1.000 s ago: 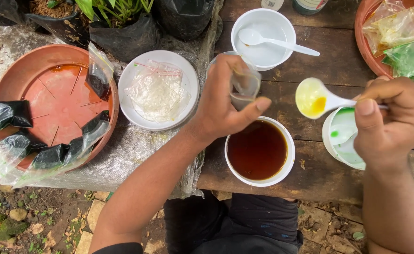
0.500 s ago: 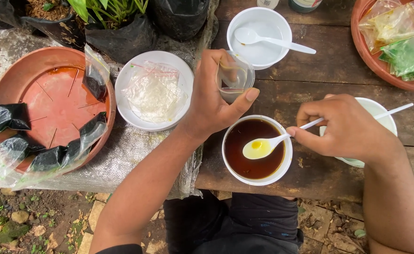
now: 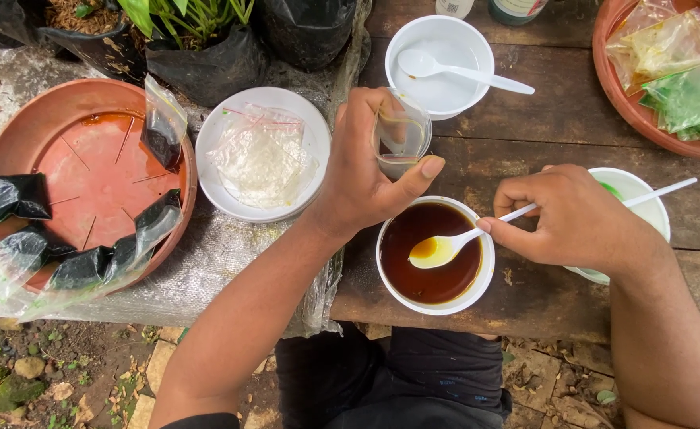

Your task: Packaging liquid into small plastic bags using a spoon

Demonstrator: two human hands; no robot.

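Observation:
My left hand [image 3: 366, 171] holds a small clear plastic bag [image 3: 402, 139] open and upright, just above a white bowl [image 3: 389, 282] of dark brown liquid. My right hand [image 3: 572, 218] grips a white plastic spoon [image 3: 444, 248] by its handle. The spoon's bowl, carrying a little yellow liquid, dips into the brown liquid. Partly hidden behind my right hand stands a second white bowl [image 3: 644, 206] with green liquid.
A white bowl with a spoon [image 3: 441, 67] stands at the back. A white plate of clear bags [image 3: 262, 155] lies at my left, beside a terracotta saucer [image 3: 79, 171] with dark filled bags. Potted plants [image 3: 199, 40] line the back. A terracotta dish of coloured bags [image 3: 676, 75] sits at right.
My right hand has brought the spoon leftwards from over the green bowl down into the brown liquid. My left hand keeps the bag in place.

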